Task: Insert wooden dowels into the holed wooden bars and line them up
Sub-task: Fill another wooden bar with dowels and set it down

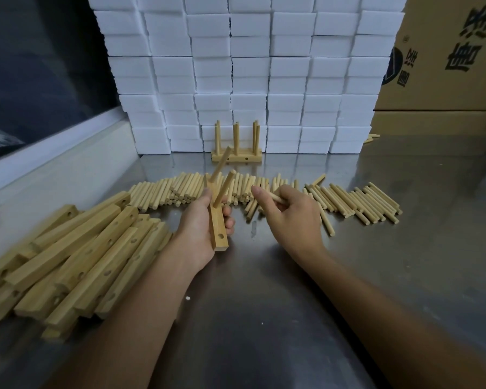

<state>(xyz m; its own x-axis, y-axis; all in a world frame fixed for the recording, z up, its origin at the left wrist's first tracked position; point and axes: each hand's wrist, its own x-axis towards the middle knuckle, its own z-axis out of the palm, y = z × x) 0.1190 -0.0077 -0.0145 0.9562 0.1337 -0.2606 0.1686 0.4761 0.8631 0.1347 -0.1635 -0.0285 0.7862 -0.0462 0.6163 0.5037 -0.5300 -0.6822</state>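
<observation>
I see my left hand [205,220] gripping a holed bar [217,226] above the bench [264,290], two dowels [222,183] standing in it. Just right of it, my right hand [292,214] pinches one loose dowel [275,198].

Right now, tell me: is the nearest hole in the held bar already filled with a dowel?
No. The bar in the left hand shows an empty hole near its close end.

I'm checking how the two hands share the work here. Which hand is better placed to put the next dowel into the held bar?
The right hand: it already pinches a loose dowel beside the bar. The left hand grips that bar, so it is occupied; an empty hole shows near the bar's near end.
</observation>
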